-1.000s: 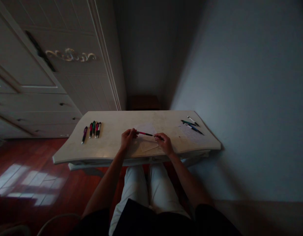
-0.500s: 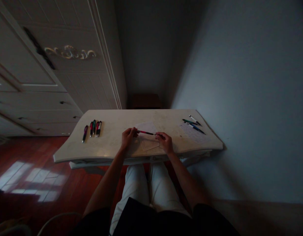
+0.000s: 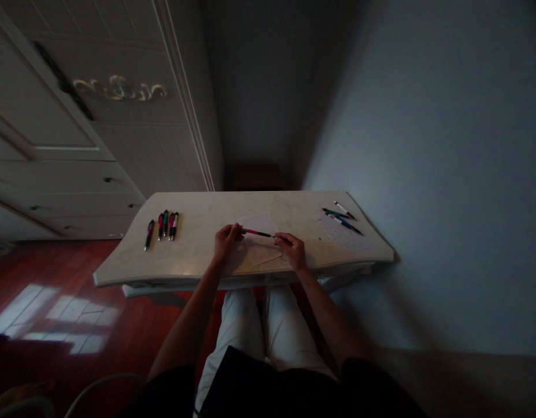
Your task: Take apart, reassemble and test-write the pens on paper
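Observation:
Between my hands a red and black pen [image 3: 257, 233] is stretched sideways, just above the paper sheets. My left hand [image 3: 225, 239] pinches its left end. The fingers of my right hand [image 3: 291, 248] are closed at its right end, by the tip; a dark piece shows among them, too small to make out. Below the pen lie white paper sheets [image 3: 265, 255] on the white table [image 3: 207, 215]. A row of several pens [image 3: 165, 224], red, green, white and purple, lies to the left. On the right, a few pens [image 3: 344, 223] rest by and on a written sheet [image 3: 348, 238].
A white wardrobe [image 3: 163, 151] with drawers stands to the left and behind the table. A pale blue wall [image 3: 446, 174] closes off the right side. My legs [image 3: 242, 325] are under the table's front edge, above a red wooden floor [image 3: 133, 319].
The view has shifted very slightly. Both hands keep their grip on the pen, with almost no movement.

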Motion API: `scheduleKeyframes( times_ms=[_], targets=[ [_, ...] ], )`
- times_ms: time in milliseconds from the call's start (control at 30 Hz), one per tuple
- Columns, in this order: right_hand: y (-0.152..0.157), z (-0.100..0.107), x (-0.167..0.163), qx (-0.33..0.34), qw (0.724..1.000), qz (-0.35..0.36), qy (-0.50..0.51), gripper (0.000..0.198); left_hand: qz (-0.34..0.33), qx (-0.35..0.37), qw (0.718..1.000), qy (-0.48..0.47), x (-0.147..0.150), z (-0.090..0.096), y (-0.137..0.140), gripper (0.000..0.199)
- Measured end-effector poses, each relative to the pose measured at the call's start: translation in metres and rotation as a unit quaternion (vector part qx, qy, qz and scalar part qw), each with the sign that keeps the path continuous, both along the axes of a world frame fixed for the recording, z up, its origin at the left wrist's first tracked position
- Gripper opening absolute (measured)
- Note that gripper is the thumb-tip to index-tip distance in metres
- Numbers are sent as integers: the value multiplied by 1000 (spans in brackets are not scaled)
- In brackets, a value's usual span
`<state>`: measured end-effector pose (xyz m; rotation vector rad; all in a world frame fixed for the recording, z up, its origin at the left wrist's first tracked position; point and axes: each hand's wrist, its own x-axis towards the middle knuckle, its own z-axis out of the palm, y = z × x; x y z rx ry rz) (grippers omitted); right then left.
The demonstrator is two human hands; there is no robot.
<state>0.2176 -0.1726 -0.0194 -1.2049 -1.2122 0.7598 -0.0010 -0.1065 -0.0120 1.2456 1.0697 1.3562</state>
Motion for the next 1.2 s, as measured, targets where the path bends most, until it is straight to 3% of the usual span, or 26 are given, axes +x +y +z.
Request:
scheduleKeyframes(
  times_ms=[567,867,1200],
  targets=[
    [9,-4,-6,-2,1000,6,-14,28,-6,5,1000,-6,-2,5,-2,45],
    [12,-6,-7,-33,999,11,-20,33,-77,28,996,-37,-3,8,-6,40],
    [13,-3,-6,-15,1000,-3,-23,37,-137,-26,983,-115,3,9,-7,51]
  ],
)
